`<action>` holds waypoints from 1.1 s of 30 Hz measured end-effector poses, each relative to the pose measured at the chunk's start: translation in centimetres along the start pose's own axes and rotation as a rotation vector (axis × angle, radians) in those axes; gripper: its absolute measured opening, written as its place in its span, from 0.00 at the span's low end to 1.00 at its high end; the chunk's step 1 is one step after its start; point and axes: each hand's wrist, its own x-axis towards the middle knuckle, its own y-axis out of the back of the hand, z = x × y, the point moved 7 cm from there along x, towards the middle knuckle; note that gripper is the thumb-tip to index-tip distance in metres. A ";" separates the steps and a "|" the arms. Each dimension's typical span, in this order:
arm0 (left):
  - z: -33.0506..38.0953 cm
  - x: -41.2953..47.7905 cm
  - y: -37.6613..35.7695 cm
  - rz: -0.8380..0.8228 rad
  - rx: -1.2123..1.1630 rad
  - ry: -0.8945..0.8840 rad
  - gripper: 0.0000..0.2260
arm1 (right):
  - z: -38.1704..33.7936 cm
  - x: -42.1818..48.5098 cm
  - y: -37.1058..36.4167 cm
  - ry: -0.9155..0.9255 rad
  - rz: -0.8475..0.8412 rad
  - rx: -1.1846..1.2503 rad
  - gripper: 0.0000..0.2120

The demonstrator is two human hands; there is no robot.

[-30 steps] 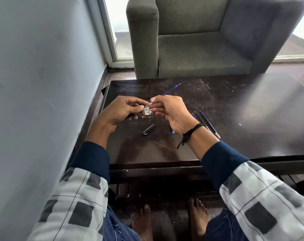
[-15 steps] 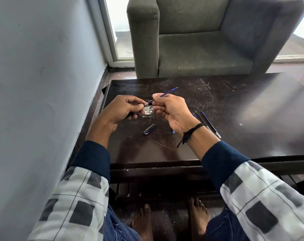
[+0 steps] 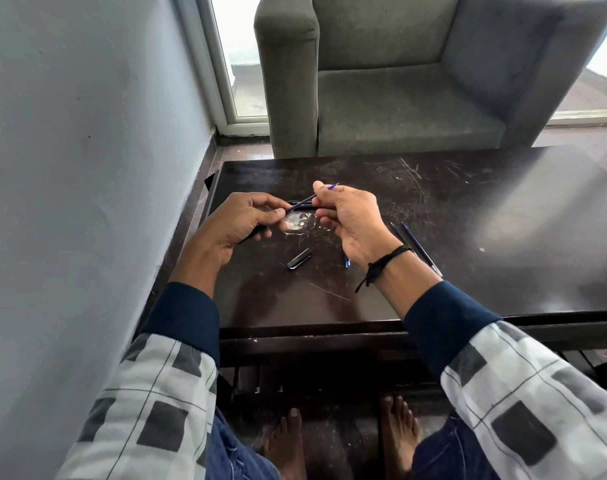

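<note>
So the thin blue refill [image 3: 300,203] is up in the air just over the near-left part of the table [image 3: 468,289], held between both hands and slanting up toward the right; its far tip pokes out past the right thumb. The left hand [image 3: 239,223] pinches the lower end between thumb and forefinger, other fingers curled in underneath, wrist bent inward; the right hand [image 3: 354,220] pinches it higher up the same way, thumb on top, the remaining fingers loosely curled below, palm turned toward the left hand. There's something dark right behind the refill, can't tell what it is. A black cord [image 3: 381,265] sits round the right wrist.

Directly under the hands there's a pale scuffed patch [image 3: 297,223] on the tabletop; nearer the person lies a black pen cap [image 3: 299,258]; a small blue bit [image 3: 347,262] lies beside the right wrist; two more thin pens [image 3: 418,249] lie side by side to the right of that hand. Grey armchair [image 3: 399,98] beyond the table; plain wall [image 3: 70,168] on the left.
</note>
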 end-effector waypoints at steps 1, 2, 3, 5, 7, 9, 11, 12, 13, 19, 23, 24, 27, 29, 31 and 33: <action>-0.1 0.1 0.1 0.000 -0.001 0.000 0.07 | -0.1 0.1 0.1 0.008 0.006 0.018 0.06; -0.2 0.1 0.1 -0.004 -0.001 -0.003 0.07 | -0.1 0.1 0.2 0.010 0.010 0.024 0.06; -0.1 0.1 0.0 -0.010 0.000 -0.008 0.07 | 0.0 0.1 0.2 0.009 0.012 0.015 0.06; 0.1 0.0 -0.4 -0.029 0.004 -0.023 0.07 | 0.5 0.0 0.0 -0.001 0.004 -0.034 0.07; 0.3 0.0 -0.8 -0.042 0.008 -0.031 0.08 | 1.0 -0.1 -0.4 -0.011 -0.016 -0.095 0.07; 0.3 0.0 -0.8 -0.038 0.008 -0.029 0.08 | 1.2 -0.3 -0.8 -0.025 -0.050 -0.147 0.07; 0.2 0.1 -0.5 -0.025 0.008 -0.024 0.08 | 1.2 -0.3 -0.9 -0.036 -0.069 -0.153 0.07; 0.1 0.2 -0.3 -0.021 0.007 -0.021 0.08 | 1.0 -0.3 -0.9 -0.037 -0.068 -0.131 0.06; 0.0 0.2 -0.2 -0.019 0.005 -0.019 0.08 | 0.8 -0.2 -0.8 -0.035 -0.062 -0.104 0.06; -0.1 0.2 -0.6 -0.026 0.021 -0.014 0.07 | 0.7 -0.1 -0.3 -0.014 -0.041 -0.096 0.06; -0.1 0.2 -0.8 -0.015 0.019 -0.034 0.08 | 0.8 0.0 0.0 -0.025 -0.028 -0.110 0.06; 0.0 0.2 -0.8 -0.011 0.023 -0.045 0.09 | 0.8 0.0 0.1 -0.027 -0.029 -0.114 0.06; 0.1 0.2 -1.0 0.001 0.029 -0.059 0.09 | 0.2 -0.1 0.3 -0.021 -0.036 -0.171 0.05; 0.0 0.3 -0.9 0.010 0.022 -0.054 0.08 | -0.6 0.3 1.2 0.006 -0.043 -0.296 0.10; -0.1 0.3 -0.7 0.027 0.014 -0.045 0.08 | -1.9 1.1 2.5 0.080 -0.026 -0.558 0.15; -0.2 0.3 -0.4 0.044 0.011 -0.044 0.07 | -2.9 1.8 4.0 0.162 0.047 -0.988 0.14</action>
